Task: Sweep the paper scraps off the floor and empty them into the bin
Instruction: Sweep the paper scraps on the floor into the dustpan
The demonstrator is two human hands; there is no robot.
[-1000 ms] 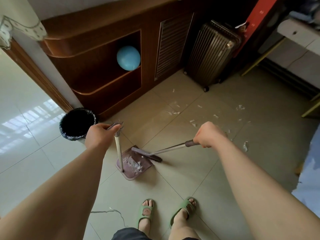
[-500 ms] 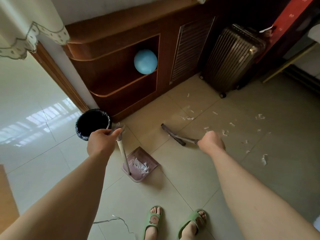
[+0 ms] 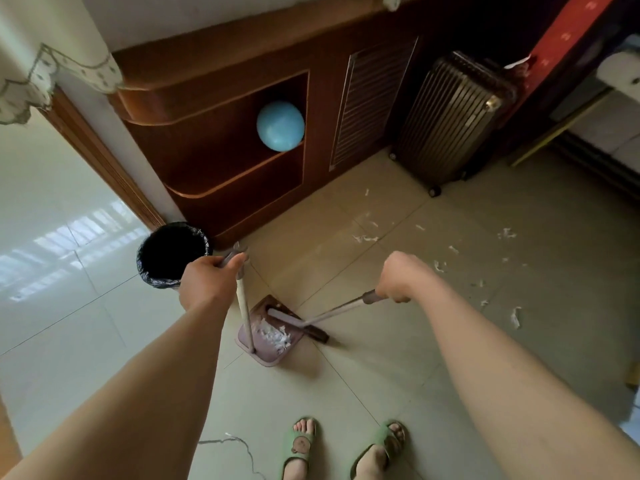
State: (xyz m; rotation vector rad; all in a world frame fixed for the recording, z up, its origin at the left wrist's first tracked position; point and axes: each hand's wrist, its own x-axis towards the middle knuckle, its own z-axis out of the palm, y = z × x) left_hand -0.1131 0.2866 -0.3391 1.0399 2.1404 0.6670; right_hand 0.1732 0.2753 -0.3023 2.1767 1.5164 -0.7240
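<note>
- Resting at the dustpan point(image 3: 267, 360) mouth, the broom head point(image 3: 298, 323) has come back from the open tiles of half a second ago; the right hand point(image 3: 394, 277) grips its handle in a fist.
- The left hand point(image 3: 207, 282) grips the dustpan's upright handle, with the bin point(image 3: 156, 283) just beyond it.
- Bare floor point(image 3: 381, 393) opens rightward, edged by the cabinet point(image 3: 221, 188) and a ribbed suitcase point(image 3: 450, 123).
- Paper scraps point(image 3: 273, 336) lie piled in the pan; loose scraps point(image 3: 515, 317) lie scattered right of the right hand.

A single wide-angle head-worn view looks steeply down over both outstretched forearms at the tiled floor point(image 3: 398, 393) close below.
</note>
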